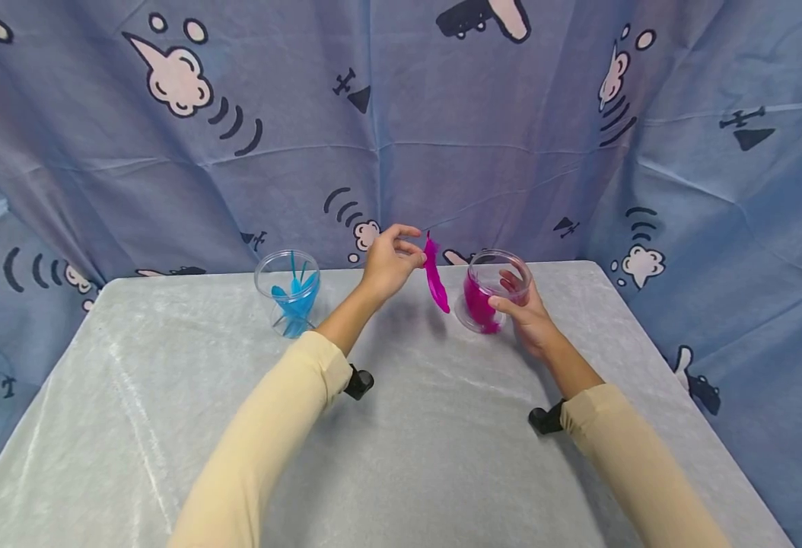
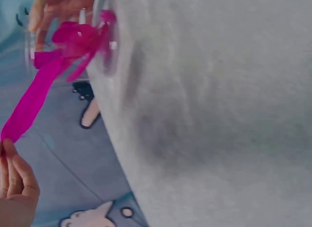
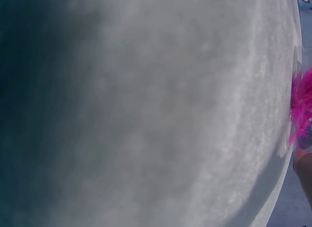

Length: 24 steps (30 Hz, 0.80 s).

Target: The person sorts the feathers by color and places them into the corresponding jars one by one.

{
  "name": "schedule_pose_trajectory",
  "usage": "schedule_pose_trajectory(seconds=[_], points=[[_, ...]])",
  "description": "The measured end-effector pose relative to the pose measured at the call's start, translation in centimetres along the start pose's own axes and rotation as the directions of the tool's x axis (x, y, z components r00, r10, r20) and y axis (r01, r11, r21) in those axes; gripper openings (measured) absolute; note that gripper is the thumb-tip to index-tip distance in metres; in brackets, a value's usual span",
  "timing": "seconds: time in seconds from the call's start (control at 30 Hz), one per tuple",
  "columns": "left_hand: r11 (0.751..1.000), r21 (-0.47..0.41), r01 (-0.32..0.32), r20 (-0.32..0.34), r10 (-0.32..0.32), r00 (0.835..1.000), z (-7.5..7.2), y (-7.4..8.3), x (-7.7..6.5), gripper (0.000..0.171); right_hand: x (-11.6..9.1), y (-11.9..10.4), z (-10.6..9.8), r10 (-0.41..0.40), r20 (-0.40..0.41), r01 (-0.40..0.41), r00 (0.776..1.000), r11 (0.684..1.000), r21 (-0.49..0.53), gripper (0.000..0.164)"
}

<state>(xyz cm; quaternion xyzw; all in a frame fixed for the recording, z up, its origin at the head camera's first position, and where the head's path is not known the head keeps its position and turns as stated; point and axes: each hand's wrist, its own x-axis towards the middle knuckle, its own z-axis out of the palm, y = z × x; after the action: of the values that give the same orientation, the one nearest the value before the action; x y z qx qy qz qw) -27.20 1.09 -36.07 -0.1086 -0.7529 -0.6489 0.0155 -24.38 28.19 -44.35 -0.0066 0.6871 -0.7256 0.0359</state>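
Note:
Between thumb and fingers my left hand [image 1: 393, 262] pinches a magenta feather [image 1: 435, 278] near its top end, so that it hangs down. In the left wrist view the same feather [image 2: 31, 102] stretches from my fingertips toward the other jar. My right hand [image 1: 526, 313] grips the side of a clear jar [image 1: 499, 259] holding more magenta feathers [image 1: 478, 301]. These feathers [image 3: 303, 105] also show at the right edge of the right wrist view, beside part of my right hand [image 3: 304, 169]. The jar stands near the table's back edge.
Left of my left hand stands a second clear jar [image 1: 259, 280] with several blue feathers [image 1: 297, 298] in it. A pale grey cloth covers the table [image 1: 415, 449]. Behind it hangs a blue patterned curtain [image 1: 291, 91].

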Motion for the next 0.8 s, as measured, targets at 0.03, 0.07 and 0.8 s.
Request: schedule_pose_trajectory(seconds=[0.03,0.07,0.8], points=[[1.0,-0.004,-0.009,0.003,0.009,1.0,0.1,0.4,0.1,0.033,0.0,0.0,0.0,0.0,-0.002,0.0,1.0,1.0,-0.004,0.084],[1.0,-0.004,-0.015,0.003,0.015,1.0,0.2,0.7,0.2,0.032,0.0,0.0,0.0,0.0,-0.002,0.0,1.0,1.0,-0.009,0.084],[0.994,-0.049,-0.102,-0.015,0.101,0.995,3.8,4.3,0.5,0.028,-0.2,-0.3,-0.1,0.008,0.004,-0.008,1.0,1.0,-0.013,0.083]])
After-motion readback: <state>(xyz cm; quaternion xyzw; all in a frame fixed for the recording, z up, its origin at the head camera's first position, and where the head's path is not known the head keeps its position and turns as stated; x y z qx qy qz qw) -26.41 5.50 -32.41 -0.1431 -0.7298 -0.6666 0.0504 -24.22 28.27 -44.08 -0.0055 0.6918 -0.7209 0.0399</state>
